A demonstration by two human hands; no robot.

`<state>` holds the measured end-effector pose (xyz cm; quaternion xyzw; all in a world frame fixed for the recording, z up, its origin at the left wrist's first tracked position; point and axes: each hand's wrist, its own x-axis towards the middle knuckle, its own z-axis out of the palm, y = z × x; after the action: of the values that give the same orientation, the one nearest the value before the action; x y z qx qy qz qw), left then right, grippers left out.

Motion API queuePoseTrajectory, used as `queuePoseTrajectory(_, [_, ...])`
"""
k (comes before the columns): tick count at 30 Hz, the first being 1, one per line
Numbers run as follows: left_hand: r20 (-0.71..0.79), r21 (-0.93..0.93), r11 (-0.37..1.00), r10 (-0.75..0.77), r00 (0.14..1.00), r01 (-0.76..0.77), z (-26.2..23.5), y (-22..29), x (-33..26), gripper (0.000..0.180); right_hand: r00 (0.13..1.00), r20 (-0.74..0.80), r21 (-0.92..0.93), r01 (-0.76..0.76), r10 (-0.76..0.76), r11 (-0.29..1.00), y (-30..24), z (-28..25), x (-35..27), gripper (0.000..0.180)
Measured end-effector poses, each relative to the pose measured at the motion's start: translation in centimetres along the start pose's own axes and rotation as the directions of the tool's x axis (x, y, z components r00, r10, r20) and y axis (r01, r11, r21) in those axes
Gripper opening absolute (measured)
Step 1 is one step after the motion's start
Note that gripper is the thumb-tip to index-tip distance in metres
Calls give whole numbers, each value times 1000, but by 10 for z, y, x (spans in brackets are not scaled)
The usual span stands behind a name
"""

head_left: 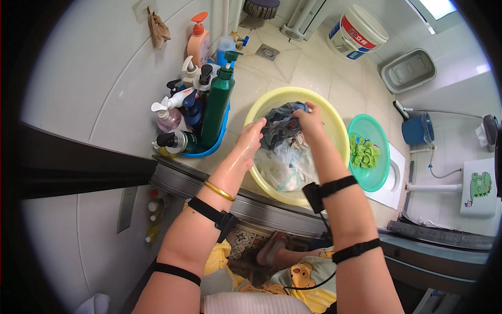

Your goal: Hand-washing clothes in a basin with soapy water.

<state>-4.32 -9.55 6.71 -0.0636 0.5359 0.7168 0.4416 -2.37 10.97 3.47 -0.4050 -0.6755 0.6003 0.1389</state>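
Note:
A large yellow basin [342,127] stands on the tiled floor with wet laundry in it. My right hand [310,123] reaches in from the right, its fingers closed on a bunched dark grey-blue cloth [281,125]. By the left rim is my left hand [251,141], wet, seen edge-on, with its fingers stretched out beside the dark cloth. Whether its fingertips touch the cloth is hard to tell. Below the dark cloth, whitish fabric [285,167] lies in the basin, partly under cloudy, sudsy water.
Left of the basin, a blue tray [222,133] holds several pump bottles, including a tall green bottle [217,104]. To the right, a green basin [386,157] contains bright green cloth [364,152]. A white bucket [358,32] and grey tub [409,71] stand farther back. A metal sill [209,183] runs in front.

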Motion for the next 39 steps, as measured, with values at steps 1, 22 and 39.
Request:
queuePoseTrajectory(1, [-26, 4, 1000, -3, 1000, 3, -9, -1, -2, 67, 999, 35, -40, 21, -20, 999, 10, 25, -16, 63])
queuePoseTrajectory(22, [0, -112, 993, 28, 1000, -27, 17, 6, 6, 39, 660, 638, -701, 711, 396, -56, 138, 41, 41, 34])
queuePoseTrajectory(39, [-164, -146, 976, 136, 977, -161, -12, 11, -3, 34, 565, 804, -533, 545, 186, 647, -172, -26, -85, 45])
